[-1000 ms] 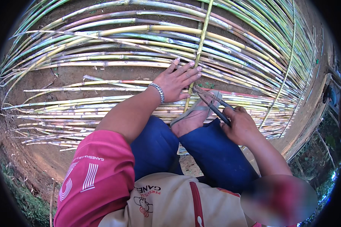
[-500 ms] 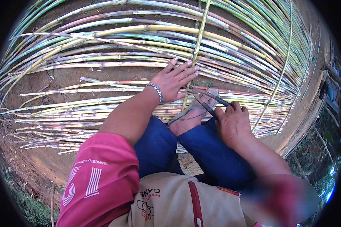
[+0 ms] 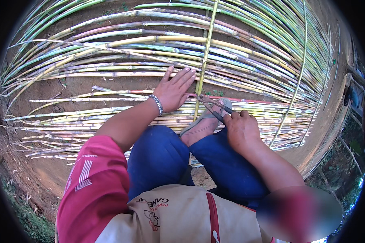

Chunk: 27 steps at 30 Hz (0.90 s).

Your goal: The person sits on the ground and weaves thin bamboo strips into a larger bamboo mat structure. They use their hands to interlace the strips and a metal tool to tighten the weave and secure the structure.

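My right hand (image 3: 242, 128) is wrapped around the dark handles of a pair of pincers (image 3: 211, 108). Their rusty jaws meet a greenish-yellow cross pole (image 3: 205, 58) that lies over rows of jointed canes (image 3: 146, 75). What the jaws bite on is too small to make out. Just left of the pole, my left hand (image 3: 173, 90) lies palm down over the canes, its fingers stretched out and holding nothing. A chain bracelet circles that wrist. Beneath the pincers, my sandalled foot (image 3: 202, 125) rests on the canes beside the pole.
A second thin cross pole (image 3: 298, 83) runs over the canes at the right. Greener canes (image 3: 267, 24) spread across the far side. Bare brown soil (image 3: 42, 87) shows between rows. Wooden planks (image 3: 326, 141) and plants border the right edge.
My left hand has slid left, off the cross pole's edge. The pincers' jaws stay at the pole, with the handles still in my right hand. The whole view has shifted slightly.
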Motion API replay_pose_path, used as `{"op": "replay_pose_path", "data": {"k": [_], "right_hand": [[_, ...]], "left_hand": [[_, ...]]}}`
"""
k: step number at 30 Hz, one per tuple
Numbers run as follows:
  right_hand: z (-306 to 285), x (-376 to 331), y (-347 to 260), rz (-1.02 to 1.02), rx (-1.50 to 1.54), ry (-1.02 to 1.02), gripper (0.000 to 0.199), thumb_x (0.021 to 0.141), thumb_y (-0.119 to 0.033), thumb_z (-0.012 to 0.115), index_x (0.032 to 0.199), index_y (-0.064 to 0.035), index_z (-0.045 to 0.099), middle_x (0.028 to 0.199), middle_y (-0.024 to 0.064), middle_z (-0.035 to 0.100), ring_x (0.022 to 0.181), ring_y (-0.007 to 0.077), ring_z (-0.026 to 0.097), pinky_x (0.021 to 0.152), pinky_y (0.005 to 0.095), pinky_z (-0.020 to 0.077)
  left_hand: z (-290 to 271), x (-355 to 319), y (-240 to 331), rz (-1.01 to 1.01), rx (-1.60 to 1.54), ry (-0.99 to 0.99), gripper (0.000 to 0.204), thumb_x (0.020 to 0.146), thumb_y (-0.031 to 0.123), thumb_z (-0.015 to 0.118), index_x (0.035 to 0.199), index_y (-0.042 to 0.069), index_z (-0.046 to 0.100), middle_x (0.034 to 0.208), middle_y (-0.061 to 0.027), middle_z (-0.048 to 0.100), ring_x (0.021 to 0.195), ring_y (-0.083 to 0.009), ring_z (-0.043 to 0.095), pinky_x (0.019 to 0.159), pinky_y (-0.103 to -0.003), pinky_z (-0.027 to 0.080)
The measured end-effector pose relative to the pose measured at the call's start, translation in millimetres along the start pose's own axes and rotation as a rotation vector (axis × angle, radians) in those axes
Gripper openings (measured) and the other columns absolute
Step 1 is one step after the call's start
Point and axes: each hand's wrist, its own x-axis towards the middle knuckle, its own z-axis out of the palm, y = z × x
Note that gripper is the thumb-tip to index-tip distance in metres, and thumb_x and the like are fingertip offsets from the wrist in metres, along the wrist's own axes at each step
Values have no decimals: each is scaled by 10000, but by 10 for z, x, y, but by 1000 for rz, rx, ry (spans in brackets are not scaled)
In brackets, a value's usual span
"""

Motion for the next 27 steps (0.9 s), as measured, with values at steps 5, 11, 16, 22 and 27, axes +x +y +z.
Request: {"op": "replay_pose_path", "data": {"k": [5,11,16,22,27], "right_hand": [[86,5,49,-4,88,60,199,899,-109,596,1070,-82,695,960,131,696,961,338,677,798,467,564],[210,-22,93,0,134,80,199,877,-101,601,1049,-70,697,973,134,706,960,343,677,811,465,569],[130,21,135,0,165,31,208,860,-100,610,1046,-65,697,1007,138,716,994,341,679,833,455,575],[106,48,133,-7,166,-18,236,870,-110,614,1087,-76,702,1032,135,718,1017,335,681,835,452,576],[74,26,172,-16,131,-31,284,912,-121,588,1171,-78,697,1068,125,717,1020,319,689,834,446,573]], "left_hand": [[36,-65,-22,-117,41,30,819,1000,555,545,1639,94,322,1745,-76,213,1614,-249,167,1280,-611,46],[-158,137,-99,-171,96,-5,871,974,602,568,1659,143,286,1753,-37,193,1622,-276,131,1283,-623,54],[-60,18,-149,-160,84,-25,944,953,679,550,1664,122,276,1746,-63,219,1621,-277,146,1299,-576,61],[-55,-100,-64,-204,69,-54,984,952,741,494,1663,98,271,1748,-106,202,1624,-273,136,1306,-541,62],[-226,-275,-334,-147,103,-111,882,990,670,497,1661,139,285,1747,-54,223,1620,-236,158,1307,-540,58]]}}
